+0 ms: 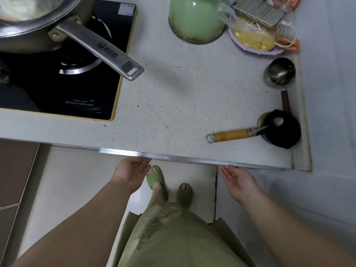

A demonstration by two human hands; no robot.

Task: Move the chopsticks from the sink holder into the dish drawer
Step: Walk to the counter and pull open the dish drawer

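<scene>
A: At the front edge of the desk [173, 105], we see our left hand [131, 171] and right hand [238, 179], both spread wide with palms up and holding nothing. Their fingertips reach under a shiny metal strip [173, 156] along the rim, probably the top edge of the dish drawer.

B: Where are the chopsticks?

A: We cannot find them, nor the sink holder; neither is in view. The drawer looks barely out, if at all.

B: What could go wrong?

A: We judge the pan handle [100, 49] juts from the stove [57, 89] over the desk, so rising carelessly could knock it. Our feet in green slippers [156, 177] stand right below the strip, so a hard pull might bring the drawer into our legs. A wooden-handled tool [231, 134] lies near the edge and could be jolted off.
</scene>
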